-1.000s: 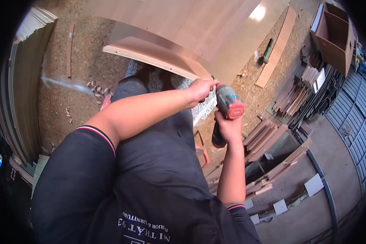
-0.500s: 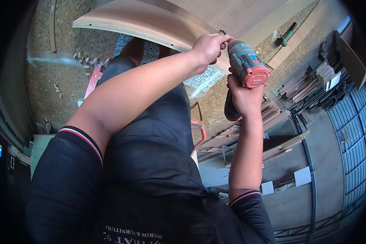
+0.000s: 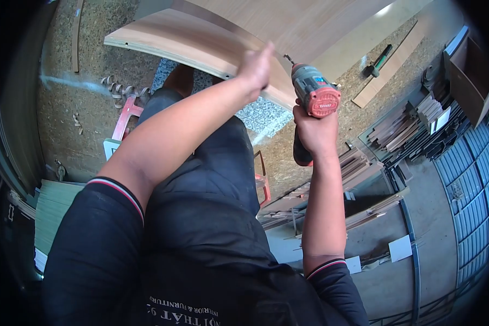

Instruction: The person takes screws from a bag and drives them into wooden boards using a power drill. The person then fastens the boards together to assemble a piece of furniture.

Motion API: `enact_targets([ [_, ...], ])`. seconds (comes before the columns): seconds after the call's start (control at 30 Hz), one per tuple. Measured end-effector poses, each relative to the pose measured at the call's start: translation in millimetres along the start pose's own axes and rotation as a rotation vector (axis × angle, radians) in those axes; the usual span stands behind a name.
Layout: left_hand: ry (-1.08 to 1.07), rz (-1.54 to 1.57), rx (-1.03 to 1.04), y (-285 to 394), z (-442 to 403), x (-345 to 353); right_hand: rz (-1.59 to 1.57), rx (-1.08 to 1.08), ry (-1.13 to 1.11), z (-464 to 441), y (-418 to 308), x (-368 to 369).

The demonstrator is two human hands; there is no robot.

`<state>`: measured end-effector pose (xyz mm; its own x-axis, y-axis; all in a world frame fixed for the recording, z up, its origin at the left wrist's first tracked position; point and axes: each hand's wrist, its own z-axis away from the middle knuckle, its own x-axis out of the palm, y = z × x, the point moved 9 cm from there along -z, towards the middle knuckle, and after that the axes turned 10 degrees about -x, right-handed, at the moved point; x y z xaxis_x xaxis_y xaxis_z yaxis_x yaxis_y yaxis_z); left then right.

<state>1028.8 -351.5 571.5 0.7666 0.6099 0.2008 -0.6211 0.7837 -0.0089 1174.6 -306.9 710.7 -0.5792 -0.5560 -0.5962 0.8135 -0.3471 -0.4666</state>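
Note:
My right hand (image 3: pixel 316 133) grips the handle of a red and grey cordless drill (image 3: pixel 312 89), which points away from me. A dark bit (image 3: pixel 288 57) sticks out of its chuck. My left hand (image 3: pixel 255 69) is apart from the drill, over the curved wooden panel (image 3: pixel 193 41). Its fingers are blurred by motion, but they look stretched out with nothing seen in them. The panel's pale edge faces me and has a few small dark holes. Part of that edge is hidden behind my left hand and forearm.
A hammer (image 3: pixel 378 61) with a green and black handle lies by a wooden strip (image 3: pixel 388 68) on the floor. Curled shavings (image 3: pixel 117 89) lie near a red stand (image 3: pixel 126 117) at left. Stacked wood strips (image 3: pixel 396 122) lie at right; a green stack (image 3: pixel 57 209) stands at lower left.
My left hand has let go at the drill's front end and moved left. The drill has shifted slightly left in my right hand, and its bit now shows clearly.

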Motion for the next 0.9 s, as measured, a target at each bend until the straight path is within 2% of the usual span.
enact_targets([
  [0.03,0.062,0.146,0.009,14,2,-14,0.014,-0.017,0.015,-1,-1,0],
  [0.17,0.115,0.136,0.104,56,-16,-36,-0.048,0.010,-0.020,4,1,-1],
  [0.23,0.270,-0.199,0.258,70,-23,-41,-0.026,0.002,-0.024,6,0,-3],
  [0.37,0.164,-0.185,0.310,68,-23,-43,-0.003,0.000,-0.033,13,-9,-11],
  [0.43,0.174,-0.233,0.453,75,-17,-42,0.040,-0.014,-0.012,18,-9,-16],
  [0.53,0.151,-0.209,0.419,70,-12,-41,0.061,0.036,-0.098,16,-20,-16],
  [0.67,0.155,-0.238,0.417,71,-17,-41,0.126,-0.045,-0.071,11,-41,-17],
  [0.8,0.160,-0.175,0.465,69,-24,-41,0.075,0.061,-0.112,10,-17,-15],
  [0.9,0.149,-0.164,0.467,67,-26,-41,0.027,0.020,-0.113,9,-19,-15],
])
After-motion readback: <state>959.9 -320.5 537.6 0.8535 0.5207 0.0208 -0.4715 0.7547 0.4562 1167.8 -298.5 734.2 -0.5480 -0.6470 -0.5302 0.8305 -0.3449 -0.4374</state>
